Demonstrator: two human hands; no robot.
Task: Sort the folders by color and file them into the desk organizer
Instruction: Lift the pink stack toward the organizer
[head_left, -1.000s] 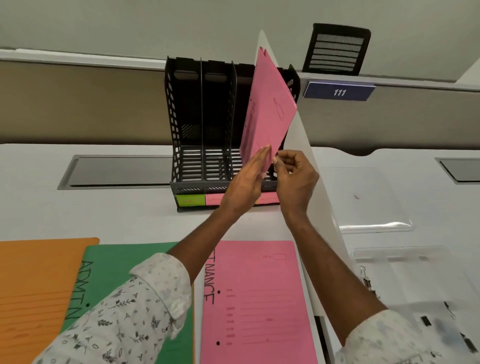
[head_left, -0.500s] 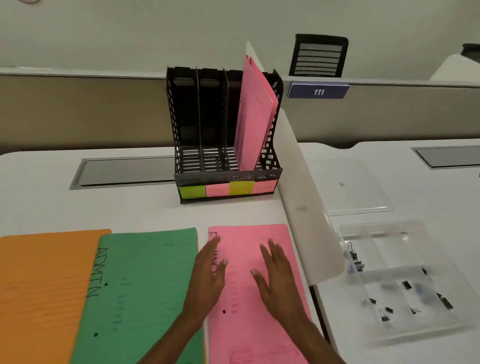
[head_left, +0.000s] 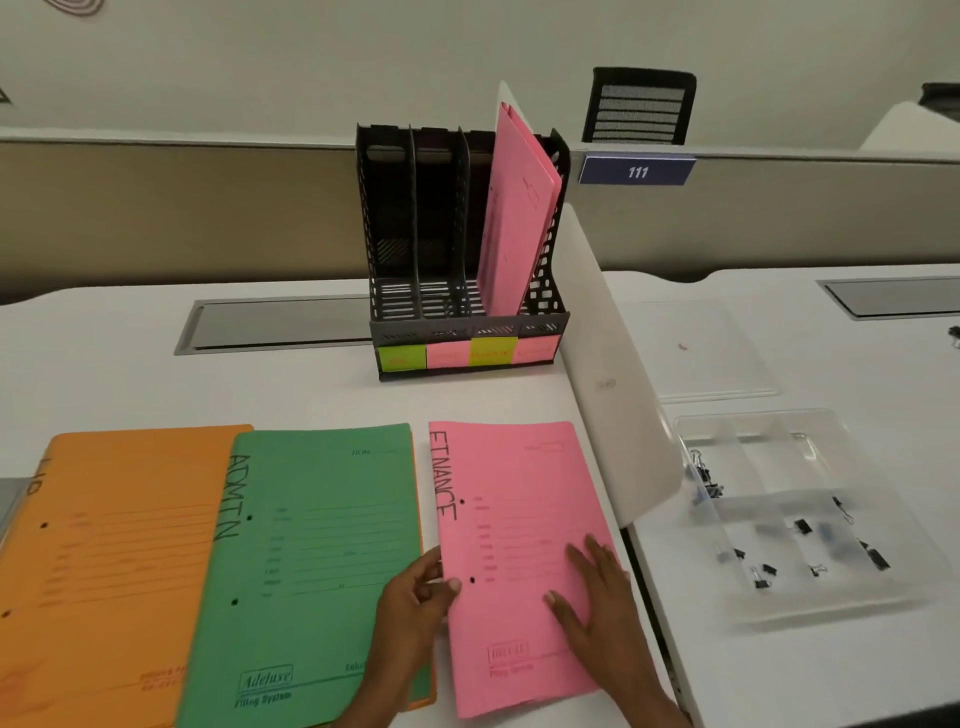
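**Pink FINANCE folder flat on bench, both hands on it**

Obs. 1: The pink FINANCE folder (head_left: 519, 519) lies flat at the near right of the bench (head_left: 156, 384), its long side running away from the person. "FINANCE" is hand-lettered down its left edge.

Obs. 2: The left hand (head_left: 415, 597) grips that left edge low down, with the thumb on top of the cover and the fingers curled against the edge. The right hand (head_left: 597, 603) lies flat on the lower right of the cover, fingers straight and spread. The hands are apart, one to each side of the folder.

Obs. 3: Just left of it lies a green folder (head_left: 311, 545) lettered "ADMIN". This one overlaps an orange folder (head_left: 119, 545) further left. The green and pink folders are close, with a narrow strip of bench between them.

Obs. 4: The desk organizer (head_left: 395, 218) stands upright at the back of the bench; it is black with four compartments. A second pink folder (head_left: 514, 218) stands in the rightmost compartment, slightly tilted. The other three compartments show only their slotted floors. Coloured labels (head_left: 467, 353) run along the front lip: green, pink, yellow-green, pink.

Obs. 5: A white divider panel (head_left: 608, 384) rises along the bench's right edge. Beyond it, a clear tray (head_left: 883, 597) holds scattered binder clips (head_left: 763, 574). A "111" plate (head_left: 636, 171) sits on the back partition, with a black chair back (head_left: 641, 104) behind it.
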